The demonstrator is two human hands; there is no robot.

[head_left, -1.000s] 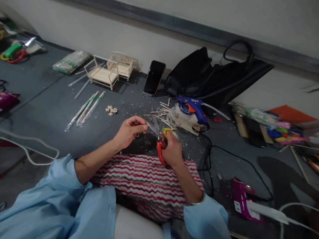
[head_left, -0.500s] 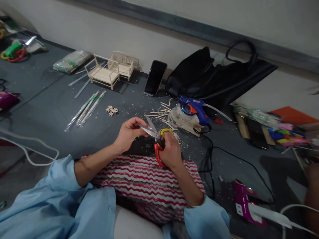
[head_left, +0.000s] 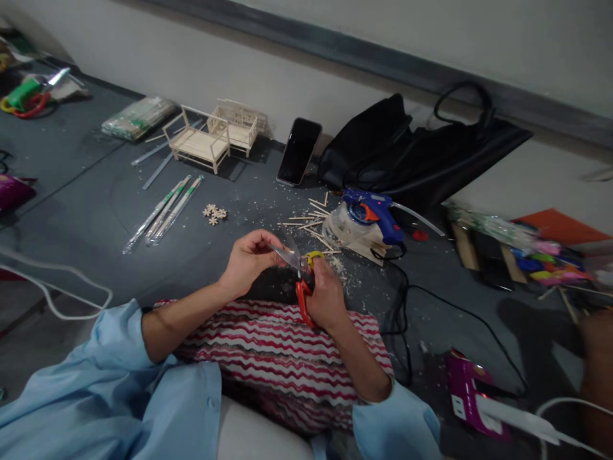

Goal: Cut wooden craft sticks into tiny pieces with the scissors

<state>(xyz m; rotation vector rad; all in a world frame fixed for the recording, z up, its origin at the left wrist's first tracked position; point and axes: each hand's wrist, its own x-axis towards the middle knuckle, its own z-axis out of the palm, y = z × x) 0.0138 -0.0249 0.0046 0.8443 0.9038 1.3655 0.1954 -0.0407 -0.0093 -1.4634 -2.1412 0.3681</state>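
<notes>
My right hand (head_left: 328, 294) is closed around the red and yellow handles of a pair of scissors (head_left: 293, 257). The blades are parted and point up and to the left, toward my other hand. My left hand (head_left: 246, 265) pinches something small at the blades; a pale bit shows there, too small to name for certain. Beyond the scissors, thin wooden sticks (head_left: 313, 223) and pale crumbs lie scattered on the dark floor. Left of them sits a small cluster of wooden flower-shaped pieces (head_left: 214, 214).
A blue glue gun (head_left: 378, 214) rests on a clear plastic container (head_left: 339, 227), its black cord trailing right. Two miniature wooden furniture pieces (head_left: 201, 144) stand near the wall, beside a phone (head_left: 300, 152) and a black bag (head_left: 383, 147). A purple power strip (head_left: 472, 393) lies at lower right.
The scissor blades have come somewhat closer together, and my right hand has dropped slightly. My left hand stays almost where it was.
</notes>
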